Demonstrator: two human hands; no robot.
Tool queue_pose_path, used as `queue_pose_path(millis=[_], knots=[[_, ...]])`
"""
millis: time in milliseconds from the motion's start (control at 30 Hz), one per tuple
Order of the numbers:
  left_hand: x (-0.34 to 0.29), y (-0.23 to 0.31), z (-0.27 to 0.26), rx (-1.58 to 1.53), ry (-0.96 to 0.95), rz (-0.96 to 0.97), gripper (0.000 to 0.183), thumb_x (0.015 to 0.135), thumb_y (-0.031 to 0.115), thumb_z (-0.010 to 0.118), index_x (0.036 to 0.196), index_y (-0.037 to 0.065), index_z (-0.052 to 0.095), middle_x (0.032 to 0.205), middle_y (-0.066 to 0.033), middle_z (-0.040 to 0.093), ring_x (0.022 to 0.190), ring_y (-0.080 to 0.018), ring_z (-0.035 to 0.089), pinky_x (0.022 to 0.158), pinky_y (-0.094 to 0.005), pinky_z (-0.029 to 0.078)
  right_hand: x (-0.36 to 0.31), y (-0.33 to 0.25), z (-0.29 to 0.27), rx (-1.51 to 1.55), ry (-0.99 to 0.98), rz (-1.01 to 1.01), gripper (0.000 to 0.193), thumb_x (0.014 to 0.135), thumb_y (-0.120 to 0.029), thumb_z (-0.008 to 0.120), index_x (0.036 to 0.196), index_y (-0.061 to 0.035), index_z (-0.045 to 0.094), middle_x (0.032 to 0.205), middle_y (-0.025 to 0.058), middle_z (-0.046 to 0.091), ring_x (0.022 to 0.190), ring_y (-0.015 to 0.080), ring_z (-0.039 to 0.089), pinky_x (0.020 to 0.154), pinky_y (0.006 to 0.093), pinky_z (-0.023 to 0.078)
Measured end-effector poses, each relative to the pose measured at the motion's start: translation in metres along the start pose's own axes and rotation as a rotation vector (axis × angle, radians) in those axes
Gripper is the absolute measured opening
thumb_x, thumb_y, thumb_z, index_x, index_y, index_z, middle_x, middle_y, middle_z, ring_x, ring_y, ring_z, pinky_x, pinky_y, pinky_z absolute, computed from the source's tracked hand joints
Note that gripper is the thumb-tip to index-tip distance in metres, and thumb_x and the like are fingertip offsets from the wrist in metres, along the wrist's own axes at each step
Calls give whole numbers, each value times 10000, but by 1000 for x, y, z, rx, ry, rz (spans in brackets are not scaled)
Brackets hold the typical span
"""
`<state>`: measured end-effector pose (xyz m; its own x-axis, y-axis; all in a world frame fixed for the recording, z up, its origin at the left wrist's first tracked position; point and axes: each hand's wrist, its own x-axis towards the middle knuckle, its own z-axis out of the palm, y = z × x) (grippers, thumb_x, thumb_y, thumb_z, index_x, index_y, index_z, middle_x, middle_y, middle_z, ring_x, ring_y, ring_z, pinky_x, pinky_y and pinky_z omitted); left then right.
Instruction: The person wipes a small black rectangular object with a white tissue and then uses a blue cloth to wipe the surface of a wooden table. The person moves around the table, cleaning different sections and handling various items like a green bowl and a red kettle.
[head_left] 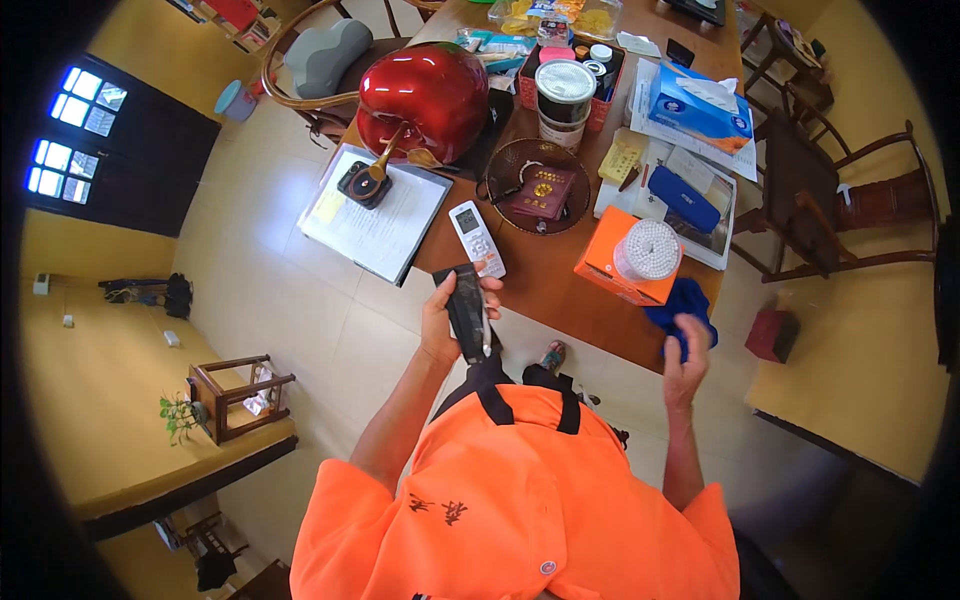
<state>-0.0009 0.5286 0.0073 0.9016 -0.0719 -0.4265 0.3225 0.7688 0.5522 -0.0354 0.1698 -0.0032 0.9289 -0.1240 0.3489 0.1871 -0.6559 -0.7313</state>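
My left hand point(440, 318) is closed around a flat, dark rectangular piece point(463, 300), held upright over the table's front edge. A thin white stick point(487, 338) lies along its right side; its kind is hard to make out. Just beyond the fingers, a white remote control point(476, 238) rests on the table. My right hand point(687, 362) is raised off the table's near right corner with its fingers apart and nothing visible in them. Behind it is a crumpled blue cloth point(686, 302). A round tub of cotton swabs point(648, 250) stands on an orange box point(598, 262).
On the wooden table point(545, 300) are a big red apple-shaped ornament point(425, 100), papers with a small black case point(364, 186), a wire basket point(520, 150), a lidded tub point(564, 90), a blue tissue box point(700, 105) and a blue pouch point(684, 198). Wooden chairs point(810, 190) flank it.
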Motion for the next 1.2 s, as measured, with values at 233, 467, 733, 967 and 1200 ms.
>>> queue_pose_path(millis=[233,467,733,967,1200], knots=[[1,-3,16,-194,-242,-121,455,974,378,371,1256,38,480,1015,-162,606,849,-268,606,758,-404,495,-10,-99,90,990,-638,634,359,986,-252,437,1124,49,575,1008,146,657,950,215,638,792,328,510],[-2,11,6,-43,-213,-146,464,985,392,356,1261,40,479,1008,-115,601,845,-201,605,765,-334,507,-18,-147,129,1026,-768,711,280,937,-222,562,1043,37,565,866,99,643,704,137,636,576,225,497],[-3,18,-11,201,-189,-97,450,985,386,389,1222,24,512,955,-79,604,787,-140,607,691,-268,512,-19,-182,134,995,-475,712,256,881,-115,628,1055,34,514,786,74,644,622,96,599,515,217,469],[-7,12,1,199,-101,-164,491,977,448,394,1219,38,518,859,-34,627,714,-135,629,622,-240,496,-28,-174,140,1039,-540,750,165,869,-84,622,982,29,585,773,53,639,610,85,585,510,213,456],[1,4,-15,-227,-397,-287,605,953,556,309,1238,67,525,969,-107,600,806,-215,584,666,-354,465,-25,-153,121,1151,-165,777,89,897,-57,581,959,6,582,739,55,624,552,117,581,513,258,491]])
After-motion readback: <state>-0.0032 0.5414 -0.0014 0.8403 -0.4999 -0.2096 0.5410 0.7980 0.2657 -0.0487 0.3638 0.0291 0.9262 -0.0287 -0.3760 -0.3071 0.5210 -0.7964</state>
